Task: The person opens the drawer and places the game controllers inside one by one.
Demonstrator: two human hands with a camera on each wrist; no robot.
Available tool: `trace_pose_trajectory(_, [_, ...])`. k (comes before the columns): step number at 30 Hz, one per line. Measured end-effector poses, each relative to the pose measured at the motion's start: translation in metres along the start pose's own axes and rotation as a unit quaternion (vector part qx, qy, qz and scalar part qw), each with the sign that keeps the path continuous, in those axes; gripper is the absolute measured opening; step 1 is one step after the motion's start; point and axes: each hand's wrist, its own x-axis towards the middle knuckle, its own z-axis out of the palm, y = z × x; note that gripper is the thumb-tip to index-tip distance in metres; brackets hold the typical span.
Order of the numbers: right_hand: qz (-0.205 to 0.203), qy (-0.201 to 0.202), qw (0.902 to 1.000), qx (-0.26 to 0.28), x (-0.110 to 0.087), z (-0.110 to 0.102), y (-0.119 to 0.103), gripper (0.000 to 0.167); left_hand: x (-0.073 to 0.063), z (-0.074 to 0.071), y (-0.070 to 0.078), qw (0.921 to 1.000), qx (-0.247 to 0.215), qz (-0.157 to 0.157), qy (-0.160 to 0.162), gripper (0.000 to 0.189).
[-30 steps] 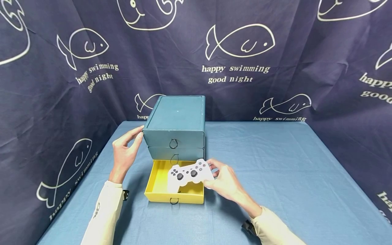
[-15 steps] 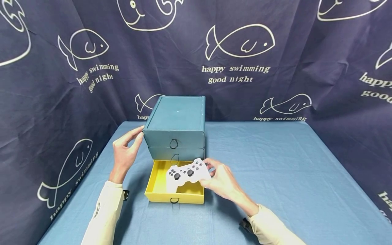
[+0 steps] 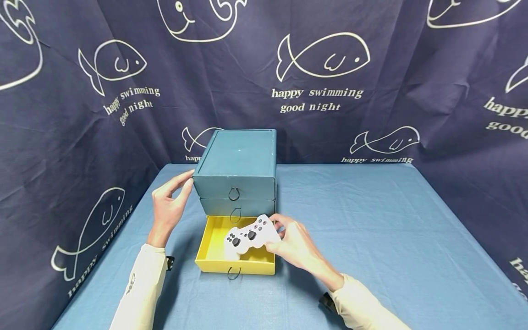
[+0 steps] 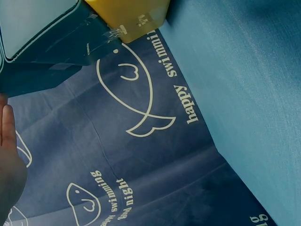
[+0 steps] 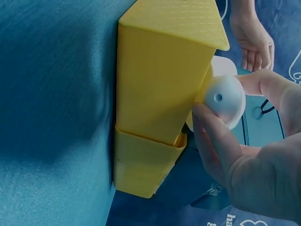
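Observation:
My right hand (image 3: 298,245) pinches the right grip of a white game controller (image 3: 244,246) between thumb and fingers. The controller is tilted, its left grip down inside the pulled-out yellow drawer (image 3: 257,267) and its right end near the drawer's right rim. In the right wrist view the rounded end of that grip shows between the thumb and fingers, beside the yellow drawer wall (image 5: 160,84). My left hand (image 3: 167,208) touches the upper left front edge of the teal drawer cabinet (image 3: 237,153), fingers mostly straight. Only part of that hand shows in the left wrist view.
Above the yellow drawer are two teal drawers with black ring pulls; the top one's ring pull (image 3: 233,194) hangs on its front. A blue cloth (image 3: 350,229) covers the table. Dark fabric (image 3: 247,105) with fish drawings hangs behind and at the sides.
My right hand has moved slightly left with the controller, whose left end has sunk lower in the drawer and tilted more. The yellow drawer's ring pull has swung. My left hand stays put.

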Motion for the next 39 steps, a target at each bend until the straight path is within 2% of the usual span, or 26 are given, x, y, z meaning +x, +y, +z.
trace_pose_trajectory(20, [-0.002, -0.017, 0.9998, 0.008, 0.003, 0.001, -0.001, 0.043, 0.001, -0.002, 0.017, 0.9999, -0.01, -0.005, -0.003, 0.028])
trace_pose_trajectory(24, [-0.005, -0.023, 0.9997, 0.003, 0.005, 0.001, -0.002, 0.04, 0.0, -0.001, 0.013, 0.9999, -0.008, -0.01, -0.004, 0.029])
trace_pose_trajectory(32, [-0.009, -0.038, 0.9992, 0.009, 0.008, 0.004, -0.003, 0.037, -0.001, 0.0, -0.006, 1.0, 0.004, -0.008, -0.003, 0.031])
trace_pose_trajectory(39, [-0.026, -0.049, 0.9983, 0.017, 0.01, 0.006, -0.001, 0.038, -0.002, 0.0, -0.009, 0.9999, 0.009, -0.01, -0.003, 0.031])
